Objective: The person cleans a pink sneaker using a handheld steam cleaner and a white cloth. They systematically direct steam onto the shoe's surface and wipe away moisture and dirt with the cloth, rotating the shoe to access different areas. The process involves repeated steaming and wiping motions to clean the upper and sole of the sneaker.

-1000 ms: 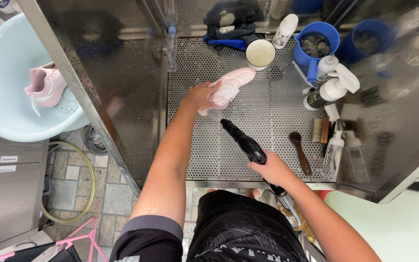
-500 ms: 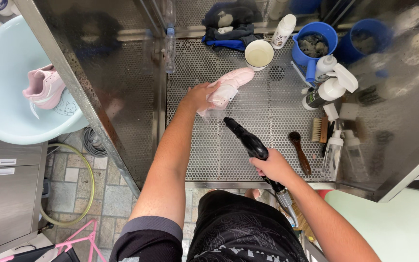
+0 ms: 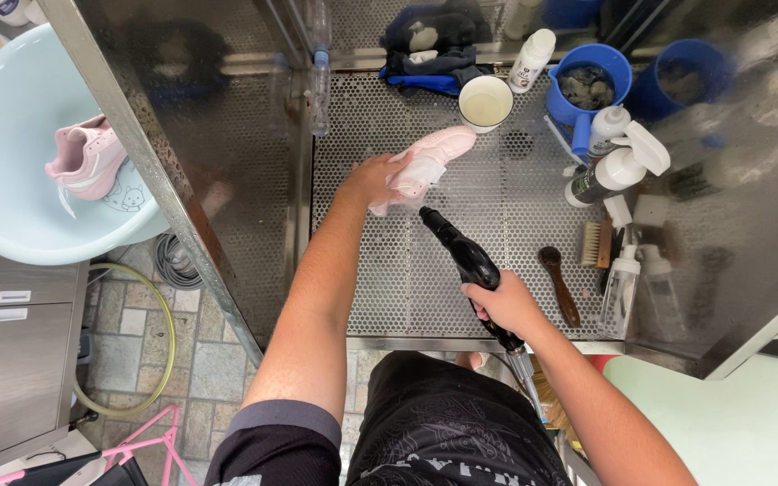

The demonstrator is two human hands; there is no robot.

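Left hand [image 3: 373,178] closed around pale pink sneaker [image 3: 429,158], held over perforated steel counter [image 3: 389,279] toward twelve o'clock. Right hand [image 3: 504,304] wrapped firmly on black spray gun [image 3: 461,256], nozzle aimed at the shoe from about five o'clock, tip just short of it. No water jet visible. Second pink sneaker [image 3: 87,162] left lying in pale blue plastic basin [image 3: 11,225] at nine o'clock, apart from the work. Brown wooden-handled brush [image 3: 558,281] lying at three o'clock, untouched. Cleaning judged partway: one shoe in hand, the other waiting.
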